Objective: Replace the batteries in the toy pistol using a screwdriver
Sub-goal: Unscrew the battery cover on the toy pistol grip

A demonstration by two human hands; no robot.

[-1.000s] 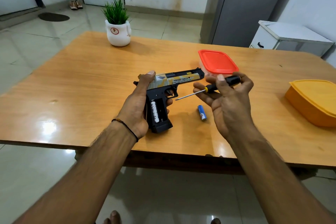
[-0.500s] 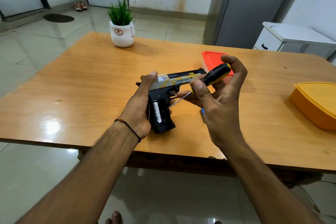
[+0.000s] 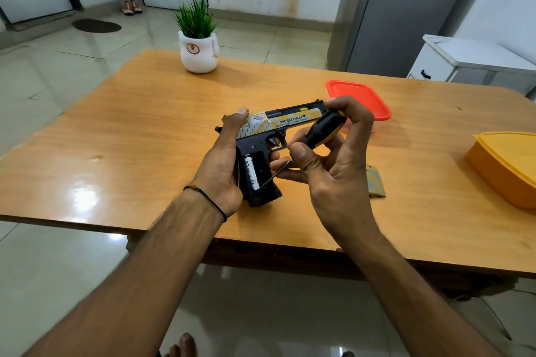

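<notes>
A black toy pistol (image 3: 278,124) with a yellow and white slide stands grip-down on the wooden table (image 3: 145,130). My left hand (image 3: 223,162) grips it from behind. The grip compartment is open and a white battery (image 3: 251,172) sits inside. My right hand (image 3: 333,165) holds a screwdriver (image 3: 322,132) with a black and yellow handle, its thin tip touching the lower end of the battery compartment. A patterned battery cover (image 3: 376,181) lies flat on the table behind my right hand. The loose blue battery is hidden by my right hand.
A red-lidded container (image 3: 362,98) stands just behind the pistol's muzzle. An orange container (image 3: 504,165) sits at the right edge. A white pot with a green plant (image 3: 198,49) stands at the far side. The table's near edge runs below my wrists.
My right hand has swung the screwdriver from level to tip-down and brought the tip into the open grip compartment. The loose blue battery has gone out of sight behind that hand.
</notes>
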